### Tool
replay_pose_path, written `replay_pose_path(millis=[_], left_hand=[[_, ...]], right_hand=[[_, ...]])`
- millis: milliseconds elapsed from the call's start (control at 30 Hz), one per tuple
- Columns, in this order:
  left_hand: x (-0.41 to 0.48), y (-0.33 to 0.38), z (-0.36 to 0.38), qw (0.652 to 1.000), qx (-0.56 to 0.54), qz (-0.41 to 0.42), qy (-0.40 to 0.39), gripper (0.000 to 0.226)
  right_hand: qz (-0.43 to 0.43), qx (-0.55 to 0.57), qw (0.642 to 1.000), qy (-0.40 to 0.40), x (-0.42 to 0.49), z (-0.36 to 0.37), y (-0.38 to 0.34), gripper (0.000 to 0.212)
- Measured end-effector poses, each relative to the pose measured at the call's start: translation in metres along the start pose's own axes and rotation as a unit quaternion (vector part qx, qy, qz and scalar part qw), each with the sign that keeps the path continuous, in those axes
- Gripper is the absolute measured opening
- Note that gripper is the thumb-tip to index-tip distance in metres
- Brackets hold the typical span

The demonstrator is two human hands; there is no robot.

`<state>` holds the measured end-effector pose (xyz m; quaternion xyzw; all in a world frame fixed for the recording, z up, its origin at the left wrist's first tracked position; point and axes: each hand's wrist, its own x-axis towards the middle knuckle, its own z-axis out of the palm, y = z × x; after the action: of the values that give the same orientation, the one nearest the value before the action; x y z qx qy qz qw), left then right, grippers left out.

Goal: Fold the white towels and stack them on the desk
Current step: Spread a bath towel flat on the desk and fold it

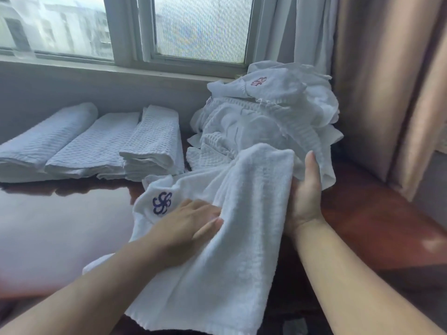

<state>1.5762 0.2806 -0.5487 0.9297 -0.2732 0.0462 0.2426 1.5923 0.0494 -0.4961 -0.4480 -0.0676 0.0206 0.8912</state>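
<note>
right grip [305, 189] – holds towel [232, 226] edge | left grip [191, 220] – flat, pressing | towel white, rumpled, blue emblem [162, 203]

Single head-worn wide-angle camera looking forward and down, sitting close over the bench [60, 226], facing the window [125, 27] behind it, both forearms entering from the lower edge, frame edges bending
</note>
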Motion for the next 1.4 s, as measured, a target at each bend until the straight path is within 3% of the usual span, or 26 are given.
replay_pose_path(millis=[100, 233, 333, 400, 500, 533, 600, 667, 767, 833, 900, 967, 1000, 1067, 1133, 1200, 1233, 1300, 1367, 1400], left_hand=[[0.002, -0.003, 0.003, 1.000, 0.001, -0.012, 0.003, 0.048], [0.003, -0.002, 0.004, 0.996, 0.009, 0.080, 0.039, 0.021], [0.002, -0.005, 0.000, 0.992, 0.014, 0.122, 0.009, 0.015], [0.001, -0.007, -0.004, 0.995, -0.028, 0.094, -0.018, 0.020], [0.004, -0.017, -0.013, 0.998, -0.013, -0.051, 0.033, 0.027], [0.004, -0.022, -0.015, 0.992, 0.038, -0.111, 0.047, 0.035], [0.002, -0.030, -0.019, 0.971, 0.119, -0.209, -0.008, 0.074], [0.003, -0.033, -0.023, 0.962, 0.136, -0.222, -0.084, 0.100], [0.004, -0.030, -0.028, 0.961, 0.123, -0.215, -0.122, 0.093], [0.004, -0.024, -0.029, 0.976, 0.086, -0.193, -0.051, 0.064], [0.003, -0.012, -0.028, 0.984, -0.012, -0.156, 0.085, 0.043], [0.002, 0.005, -0.033, 0.968, -0.195, -0.130, 0.094, 0.067], [0.002, 0.014, -0.033, 0.960, -0.249, -0.115, 0.047, 0.072], [0.001, 0.026, -0.029, 0.969, -0.229, -0.092, 0.001, 0.058], [0.004, 0.027, -0.030, 0.967, -0.219, -0.116, 0.059, 0.035], [0.006, 0.023, -0.036, 0.919, -0.354, -0.149, 0.092, 0.015], [0.006, 0.022, -0.041, 0.887, -0.424, -0.161, 0.088, 0.018], [0.006, 0.016, -0.053, 0.846, -0.492, -0.188, 0.076, 0.024], [0.004, 0.011, -0.066, 0.851, -0.474, -0.215, 0.069, 0.025], [0.004, 0.009, -0.071, 0.860, -0.455, -0.218, 0.069, 0.027]], right_hand=[[0.014, -0.067, 0.997, 0.023, 0.006, -0.005, 0.005, 0.073], [0.058, -0.197, 0.961, 0.185, 0.017, -0.015, 0.015, 0.054], [0.166, -0.212, 0.948, 0.168, 0.018, -0.021, 0.010, 0.042], [0.211, -0.244, 0.936, 0.142, 0.019, -0.022, 0.009, 0.032], [0.184, -0.216, 0.949, 0.137, 0.021, -0.022, 0.008, 0.035], [0.164, -0.192, 0.959, 0.130, 0.021, -0.023, 0.008, 0.034], [0.134, -0.150, 0.973, 0.111, 0.023, -0.026, 0.009, 0.032], [0.137, -0.124, 0.981, 0.066, 0.021, -0.026, 0.014, 0.041], [0.157, -0.139, 0.978, 0.015, 0.017, -0.020, 0.018, 0.044], [0.143, -0.148, 0.977, 0.055, 0.019, -0.010, 0.018, 0.035], [0.099, -0.143, 0.976, 0.134, 0.024, 0.003, 0.013, 0.021], [0.057, -0.124, 0.978, 0.156, 0.029, 0.018, 0.006, 0.017], [0.046, -0.110, 0.983, 0.140, 0.031, 0.027, 0.004, 0.020], [0.043, -0.078, 0.994, 0.061, 0.030, 0.045, -0.002, 0.028], [0.030, -0.046, 0.998, -0.011, 0.028, 0.058, -0.011, 0.037], [-0.016, -0.003, 1.000, -0.025, 0.028, 0.063, -0.025, 0.045], [-0.042, 0.007, 0.998, -0.038, 0.027, 0.063, -0.032, 0.045], [-0.085, -0.058, 0.992, -0.079, 0.022, 0.064, -0.042, 0.033], [-0.109, -0.166, 0.971, -0.137, 0.015, 0.064, -0.045, 0.031], [-0.118, -0.219, 0.956, -0.157, 0.013, 0.063, -0.045, 0.040]])
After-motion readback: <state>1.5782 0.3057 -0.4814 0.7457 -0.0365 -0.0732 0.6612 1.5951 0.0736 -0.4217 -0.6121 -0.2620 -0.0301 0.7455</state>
